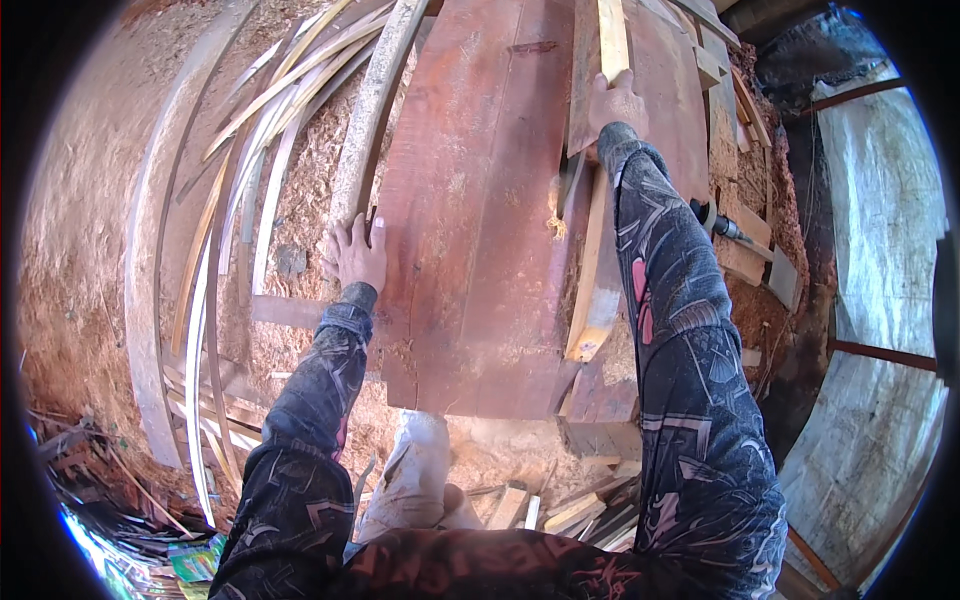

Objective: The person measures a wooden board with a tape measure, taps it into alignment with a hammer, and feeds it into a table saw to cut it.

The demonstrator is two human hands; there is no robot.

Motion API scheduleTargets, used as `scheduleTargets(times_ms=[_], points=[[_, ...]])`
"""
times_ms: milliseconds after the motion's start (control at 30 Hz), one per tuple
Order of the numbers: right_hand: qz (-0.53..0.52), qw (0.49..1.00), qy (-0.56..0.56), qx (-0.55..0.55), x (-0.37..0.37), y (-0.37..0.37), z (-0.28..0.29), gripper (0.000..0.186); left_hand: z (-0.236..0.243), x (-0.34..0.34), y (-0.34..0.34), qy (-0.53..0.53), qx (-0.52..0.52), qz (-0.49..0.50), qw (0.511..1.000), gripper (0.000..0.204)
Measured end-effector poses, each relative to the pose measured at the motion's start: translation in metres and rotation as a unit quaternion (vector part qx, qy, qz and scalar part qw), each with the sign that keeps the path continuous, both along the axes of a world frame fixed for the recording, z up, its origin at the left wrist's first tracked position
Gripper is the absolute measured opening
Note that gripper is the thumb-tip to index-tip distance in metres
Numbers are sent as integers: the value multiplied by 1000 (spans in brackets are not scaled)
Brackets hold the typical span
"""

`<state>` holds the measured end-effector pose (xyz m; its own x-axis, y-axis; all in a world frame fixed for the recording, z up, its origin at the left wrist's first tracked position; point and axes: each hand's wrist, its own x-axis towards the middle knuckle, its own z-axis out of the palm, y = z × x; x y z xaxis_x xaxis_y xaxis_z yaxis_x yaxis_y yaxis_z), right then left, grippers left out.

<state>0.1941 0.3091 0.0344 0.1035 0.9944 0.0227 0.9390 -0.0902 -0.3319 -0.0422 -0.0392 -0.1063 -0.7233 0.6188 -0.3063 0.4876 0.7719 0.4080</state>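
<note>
My left hand (pixel 357 255), fingers spread, rests at the left edge of a wide reddish-brown board (pixel 460 180). Its fingertips reach the near end of a long, greyish wooden beam (pixel 375 120). Farther off on the right, my right hand (pixel 617 103) is closed on the near end of a pale wooden strip (pixel 613 40), which points away from me. The undersides of the right fingers are hidden. Below that hand, next to my right forearm, lies a squared wooden block (pixel 597 290) with a pale end.
Thin wood offcuts (pixel 290 90) and a long curved-looking plank (pixel 160 230) lie on sawdust at the left. A dark power tool (pixel 730 230) rests right of my forearm. Pale sheeting (pixel 880 220) covers the right side. More scrap wood (pixel 575 515) lies near my legs.
</note>
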Motion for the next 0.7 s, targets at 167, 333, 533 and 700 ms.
scheduleTargets(times_ms=[167, 333, 533, 700], points=[[-5, 1000, -7, 2, 1, 2, 4, 59, 5, 4, 2, 8, 1, -21, 1000, 68], [-3, 1000, -19, 14, -5, 5, 1, 57, 8, -1, 0, -5, -1, -53, 999, 63], [-14, 998, -19, 52, -28, 114, -8, 55, 17, 1, 8, -42, 30, -60, 997, 59], [6, 997, -53, 59, -47, 205, -14, 53, 21, 5, 12, -22, 25, -67, 997, 56]])
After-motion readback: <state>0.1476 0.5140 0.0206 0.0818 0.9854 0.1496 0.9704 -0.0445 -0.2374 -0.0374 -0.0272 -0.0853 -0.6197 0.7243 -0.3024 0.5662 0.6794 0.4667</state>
